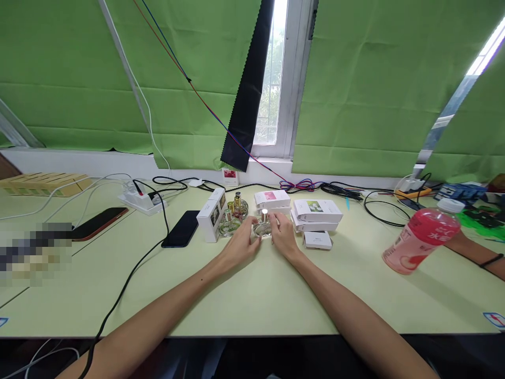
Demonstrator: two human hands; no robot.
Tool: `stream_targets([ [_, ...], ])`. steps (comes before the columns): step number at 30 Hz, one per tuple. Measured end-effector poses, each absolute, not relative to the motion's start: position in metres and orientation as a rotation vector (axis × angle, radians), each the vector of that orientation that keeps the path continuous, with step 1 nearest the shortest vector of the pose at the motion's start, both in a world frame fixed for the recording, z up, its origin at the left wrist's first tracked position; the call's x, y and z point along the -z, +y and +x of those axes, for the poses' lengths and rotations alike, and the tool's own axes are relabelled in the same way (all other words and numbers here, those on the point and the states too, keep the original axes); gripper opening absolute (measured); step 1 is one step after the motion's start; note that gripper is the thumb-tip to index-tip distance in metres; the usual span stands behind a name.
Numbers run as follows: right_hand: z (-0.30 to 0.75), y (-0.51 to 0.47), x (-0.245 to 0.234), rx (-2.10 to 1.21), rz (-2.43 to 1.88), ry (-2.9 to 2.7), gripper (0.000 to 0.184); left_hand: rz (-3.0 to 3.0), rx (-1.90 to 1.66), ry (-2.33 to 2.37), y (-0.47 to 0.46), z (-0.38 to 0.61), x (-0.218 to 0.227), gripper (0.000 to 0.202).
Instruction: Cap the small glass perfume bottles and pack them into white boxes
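Note:
A clear glass perfume bottle (pixel 263 228) with a shiny cap stands upright on the table between my hands. My left hand (pixel 240 243) holds its left side, fingers curved and thumb near its base. From the other side, the curled fingers of my right hand (pixel 284 237) grip the same bottle. Just left of my left hand stand more perfume bottles (pixel 229 225) with gold and silver caps, beside an upright white box (pixel 212 216). Right of my right hand lie stacked white boxes (pixel 316 213), a small white box (pixel 317 240) and, further back, other white boxes (pixel 272 199).
A phone (pixel 180 229) lies left, with a black cable running past it. Another phone (pixel 100 223) and a power strip (pixel 142 200) are farther left. A pink drink bottle (pixel 422 239) stands right, before another person's arm (pixel 475 252). Cables (pixel 341 190) line the wall.

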State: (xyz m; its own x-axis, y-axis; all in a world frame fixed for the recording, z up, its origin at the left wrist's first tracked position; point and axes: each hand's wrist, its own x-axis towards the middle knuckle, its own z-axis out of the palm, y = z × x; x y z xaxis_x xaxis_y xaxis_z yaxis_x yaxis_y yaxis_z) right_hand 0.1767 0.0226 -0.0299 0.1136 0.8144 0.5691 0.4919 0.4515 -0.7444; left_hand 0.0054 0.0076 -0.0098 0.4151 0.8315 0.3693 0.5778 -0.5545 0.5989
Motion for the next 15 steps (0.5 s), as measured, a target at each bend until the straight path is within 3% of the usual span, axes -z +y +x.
stream_targets([
  [15, 0.180, 0.020, 0.025, -0.366, -1.216, -1.505, 0.041, 2.382, -0.932, 1.220, 0.018, 0.003, 0.022, 0.050],
])
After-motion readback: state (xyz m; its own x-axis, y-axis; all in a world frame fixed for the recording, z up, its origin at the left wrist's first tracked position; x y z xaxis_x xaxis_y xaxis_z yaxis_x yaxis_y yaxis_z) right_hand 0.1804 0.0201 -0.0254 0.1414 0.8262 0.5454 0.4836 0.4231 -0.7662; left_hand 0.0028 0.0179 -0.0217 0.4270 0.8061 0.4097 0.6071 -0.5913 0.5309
